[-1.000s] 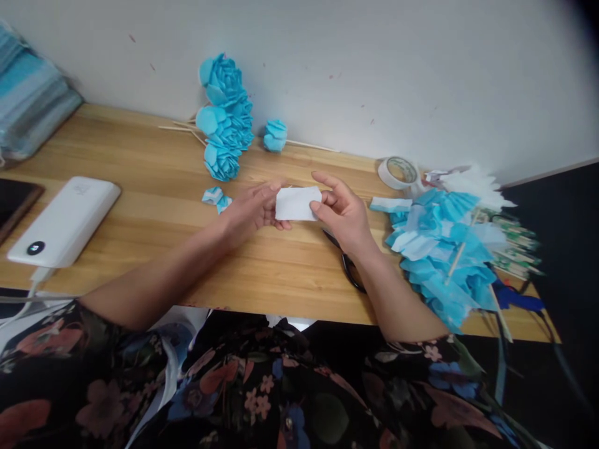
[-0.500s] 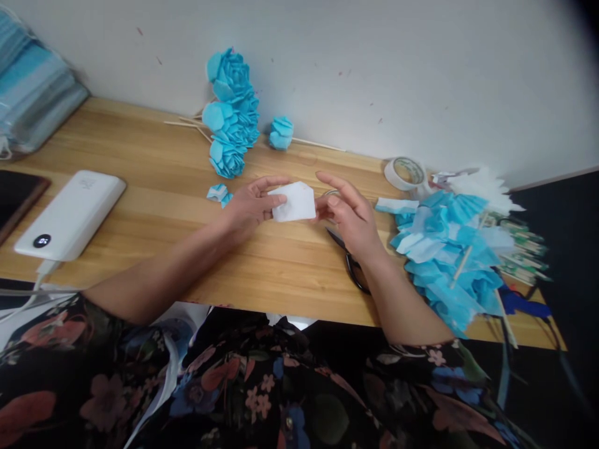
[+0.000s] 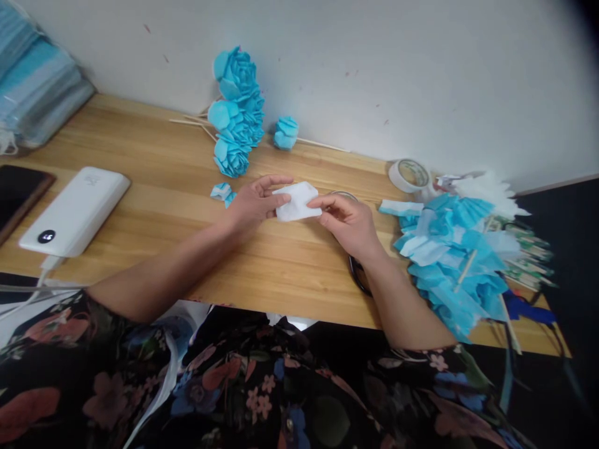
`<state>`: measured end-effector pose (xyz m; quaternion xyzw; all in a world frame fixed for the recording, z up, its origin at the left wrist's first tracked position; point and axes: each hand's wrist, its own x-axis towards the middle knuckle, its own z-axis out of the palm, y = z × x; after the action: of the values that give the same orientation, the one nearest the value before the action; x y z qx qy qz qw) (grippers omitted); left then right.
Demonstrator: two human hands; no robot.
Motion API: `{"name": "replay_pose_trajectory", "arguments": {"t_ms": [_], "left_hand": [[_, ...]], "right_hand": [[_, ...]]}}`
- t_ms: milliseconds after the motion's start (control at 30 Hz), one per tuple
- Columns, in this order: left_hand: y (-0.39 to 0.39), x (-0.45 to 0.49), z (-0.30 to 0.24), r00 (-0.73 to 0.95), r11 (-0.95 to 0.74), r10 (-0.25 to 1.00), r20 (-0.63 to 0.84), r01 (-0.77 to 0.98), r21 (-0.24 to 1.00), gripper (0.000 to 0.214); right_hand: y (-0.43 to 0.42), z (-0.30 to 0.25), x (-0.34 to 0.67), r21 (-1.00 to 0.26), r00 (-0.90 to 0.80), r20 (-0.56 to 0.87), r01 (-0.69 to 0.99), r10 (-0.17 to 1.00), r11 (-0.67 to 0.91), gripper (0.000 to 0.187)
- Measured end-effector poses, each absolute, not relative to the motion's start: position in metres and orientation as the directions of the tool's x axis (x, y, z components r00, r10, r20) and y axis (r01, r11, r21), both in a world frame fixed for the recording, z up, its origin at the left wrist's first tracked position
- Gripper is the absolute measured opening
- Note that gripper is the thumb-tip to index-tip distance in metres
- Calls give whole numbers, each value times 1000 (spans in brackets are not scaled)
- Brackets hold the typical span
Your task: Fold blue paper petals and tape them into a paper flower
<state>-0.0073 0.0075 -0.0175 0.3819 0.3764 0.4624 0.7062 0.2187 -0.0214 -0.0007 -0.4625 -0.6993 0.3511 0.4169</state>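
Note:
Over the middle of the table, a small white piece of thin sheet [image 3: 296, 203] with trimmed corners is stretched between my two hands. My left hand [image 3: 255, 202] pinches its left end, thumb on top. At the right edge, my right hand [image 3: 349, 224] grips it between thumb and forefinger. Below my right wrist lie scissors [image 3: 356, 274], mostly hidden, with a black handle showing. Small blue-and-white scraps [image 3: 221, 193] rest just behind my left hand.
Several blue handmade flowers [image 3: 234, 125] on sticks lean at the wall, beside a smaller blue flower [image 3: 286, 133]. At right are a tape roll [image 3: 409, 176] and a heap of blue sheets [image 3: 449, 249]. A white power bank [image 3: 75, 212], a phone [image 3: 23, 196] and packed masks [image 3: 42, 81] sit left.
My right hand, with fingers spread beside the sheet before, has closed on its right edge. The sheet now looks slightly bent there. My left hand keeps its hold.

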Motion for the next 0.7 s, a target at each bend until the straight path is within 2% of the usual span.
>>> {"name": "replay_pose_trajectory", "arguments": {"t_ms": [67,267,433,700], "left_hand": [[7,-7,-17,295,264,941,-165,-335,904,42],[7,-8,-19,296,180,950,-102,-253,950,42],[6,-8,-18,312,94,950,-25,-209,973,45],[3,-8,-15,337,57,941,3,-168,984,55]], "right_hand": [[-21,0,218,-890,-188,259,334,947,310,10],[-21,0,216,-891,-142,229,368,963,266,18],[-20,1,215,-910,-115,220,335,969,246,19],[-17,-1,214,-927,-69,187,317,980,199,22]]}}
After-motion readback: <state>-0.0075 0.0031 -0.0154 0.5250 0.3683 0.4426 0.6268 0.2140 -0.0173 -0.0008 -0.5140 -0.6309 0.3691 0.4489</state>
